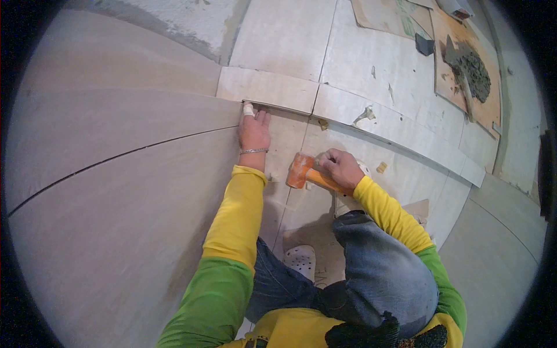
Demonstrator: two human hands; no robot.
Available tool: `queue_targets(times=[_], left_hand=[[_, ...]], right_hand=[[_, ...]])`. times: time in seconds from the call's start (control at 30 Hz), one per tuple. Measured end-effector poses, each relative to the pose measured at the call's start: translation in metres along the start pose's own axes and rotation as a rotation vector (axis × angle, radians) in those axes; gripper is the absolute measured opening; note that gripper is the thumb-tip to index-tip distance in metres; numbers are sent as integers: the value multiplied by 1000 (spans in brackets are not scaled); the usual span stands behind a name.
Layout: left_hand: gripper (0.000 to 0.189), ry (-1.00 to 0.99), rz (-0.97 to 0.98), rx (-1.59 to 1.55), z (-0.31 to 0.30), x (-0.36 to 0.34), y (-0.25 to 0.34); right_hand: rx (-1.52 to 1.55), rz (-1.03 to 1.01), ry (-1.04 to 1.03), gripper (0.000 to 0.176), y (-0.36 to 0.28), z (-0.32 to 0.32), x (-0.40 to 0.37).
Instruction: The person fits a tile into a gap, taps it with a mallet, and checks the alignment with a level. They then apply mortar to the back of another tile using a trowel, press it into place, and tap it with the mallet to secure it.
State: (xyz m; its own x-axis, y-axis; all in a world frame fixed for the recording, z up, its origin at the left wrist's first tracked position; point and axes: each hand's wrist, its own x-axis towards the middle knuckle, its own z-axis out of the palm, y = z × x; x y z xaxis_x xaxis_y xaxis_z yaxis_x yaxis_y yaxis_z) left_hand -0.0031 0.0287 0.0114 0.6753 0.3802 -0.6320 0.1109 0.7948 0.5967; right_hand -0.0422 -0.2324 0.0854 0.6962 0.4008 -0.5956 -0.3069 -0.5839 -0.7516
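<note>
My left hand point(254, 132), with white tape on one finger, reaches to the inner corner. Its fingers are stretched out and touch the low tile strip point(268, 86) where it meets the large wall tile point(174, 119). My right hand point(342, 169) is closed over the mallet point(300, 170), near my knee. The mallet has a worn orange head and an orange handle, which runs beneath the heel of this hand. Thumb and forefinger are bent together; whether they pinch something small cannot be made out.
Grey mortar point(474, 75) and a trowel point(462, 81) lie on a board point(449, 43) on the raised tiled level. Cardboard point(386, 17) and a dark scrap point(424, 44) are beside it. Small yellowish pieces point(381, 167) are scattered on the lower floor, near my white clog point(301, 259).
</note>
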Motion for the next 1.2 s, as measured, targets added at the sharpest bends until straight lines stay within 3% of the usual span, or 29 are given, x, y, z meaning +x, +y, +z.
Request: queue_targets(times=[0.2,0.33,0.4,0.6,0.7,0.77,0.93,1.0,1.2], left_hand=[[68,47,-3,34,7,-4,1],[70,45,0,49,4,0,0],[70,54,-5,55,6,-1,0],[69,5,-95,38,18,-27,-21],[57,-43,-216,-60,17,-29,-37],[62,-67,-142,-10,18,-33,-38],[68,14,-213,-22,26,-31,-34],[70,20,-233,-60,29,-34,-31],[52,73,-221,-2,26,-27,-31]], right_hand=[[65,-82,74,24,26,11,15],[153,-29,80,28,31,17,31],[420,157,3,27,10,15,36],[971,246,88,15,-5,27,71],[1063,291,74,14,-1,31,88],[1082,320,69,17,-2,32,92],[1114,355,47,19,-12,38,96],[1135,353,147,15,-14,43,99],[1052,415,210,15,-18,44,97]])
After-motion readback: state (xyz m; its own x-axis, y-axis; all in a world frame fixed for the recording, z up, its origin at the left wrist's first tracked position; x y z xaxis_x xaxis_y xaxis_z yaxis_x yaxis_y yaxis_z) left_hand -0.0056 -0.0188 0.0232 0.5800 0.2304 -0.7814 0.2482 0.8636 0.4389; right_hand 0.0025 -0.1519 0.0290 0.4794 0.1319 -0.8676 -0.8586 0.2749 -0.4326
